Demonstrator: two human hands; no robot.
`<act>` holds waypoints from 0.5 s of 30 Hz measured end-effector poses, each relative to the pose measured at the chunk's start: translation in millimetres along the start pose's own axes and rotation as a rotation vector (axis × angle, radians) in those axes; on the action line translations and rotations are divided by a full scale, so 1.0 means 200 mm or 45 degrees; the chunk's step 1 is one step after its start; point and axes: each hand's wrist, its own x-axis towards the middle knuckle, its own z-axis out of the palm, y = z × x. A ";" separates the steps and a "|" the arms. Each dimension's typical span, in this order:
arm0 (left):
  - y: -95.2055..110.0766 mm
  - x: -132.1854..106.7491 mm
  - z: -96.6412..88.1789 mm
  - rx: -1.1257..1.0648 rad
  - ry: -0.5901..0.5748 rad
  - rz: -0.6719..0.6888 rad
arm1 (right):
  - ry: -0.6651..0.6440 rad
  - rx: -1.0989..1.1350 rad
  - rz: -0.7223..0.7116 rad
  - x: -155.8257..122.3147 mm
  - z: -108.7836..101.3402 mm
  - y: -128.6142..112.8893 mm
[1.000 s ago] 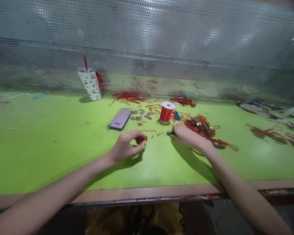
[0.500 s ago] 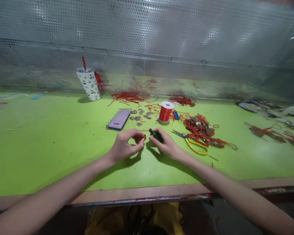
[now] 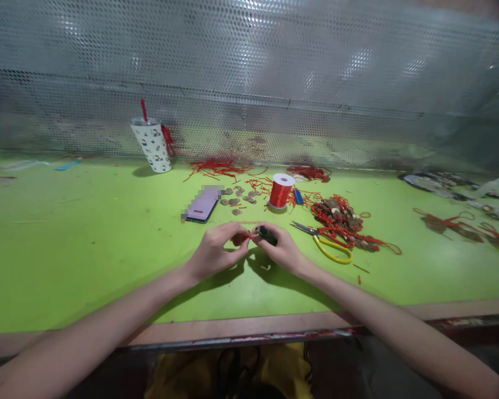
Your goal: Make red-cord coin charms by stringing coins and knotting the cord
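My left hand (image 3: pixel 216 252) is closed in a pinch on a small piece of red cord (image 3: pixel 242 238) just above the green table (image 3: pixel 87 244). My right hand (image 3: pixel 280 250) is closed round a small dark green lighter (image 3: pixel 266 235), whose tip is right beside the cord. The two hands touch at the fingertips. Yellow-handled scissors (image 3: pixel 328 244) lie just right of my right hand. A spool of red cord (image 3: pixel 281 190) stands behind the hands.
A phone (image 3: pixel 203 204) lies behind my left hand, with loose coins (image 3: pixel 238 198) and red cord scraps beside it. A heap of red-corded coin charms (image 3: pixel 343 219) lies right of the scissors. A patterned cup (image 3: pixel 153 143) with a red straw stands at the back left, before a perforated metal wall.
My right hand picked up the green lighter from beside the charm heap, uncovering the scissors, and brought it left to the cord that my left hand pinches. My left hand barely moved.
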 end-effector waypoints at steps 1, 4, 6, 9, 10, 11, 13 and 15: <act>0.00 0.00 0.00 -0.002 0.001 -0.001 | 0.003 0.004 -0.003 0.00 0.00 0.00; 0.00 0.00 0.00 0.006 0.015 0.007 | 0.011 0.019 -0.010 0.00 0.00 -0.01; 0.00 0.00 0.00 0.013 0.024 0.010 | 0.015 0.030 -0.018 0.00 0.00 -0.01; 0.00 0.00 0.00 0.000 0.021 -0.005 | 0.015 0.036 -0.019 0.01 0.00 -0.01; -0.01 0.00 0.00 -0.003 0.017 -0.012 | 0.015 0.037 -0.014 0.01 0.00 -0.01; -0.01 0.00 0.00 -0.003 0.014 -0.017 | 0.014 0.038 -0.009 0.01 0.00 -0.01; -0.01 0.00 0.00 0.008 0.006 -0.020 | 0.008 0.045 0.001 0.01 -0.01 -0.01; -0.01 0.00 0.00 0.015 0.001 -0.019 | 0.006 0.051 0.005 0.01 -0.01 0.00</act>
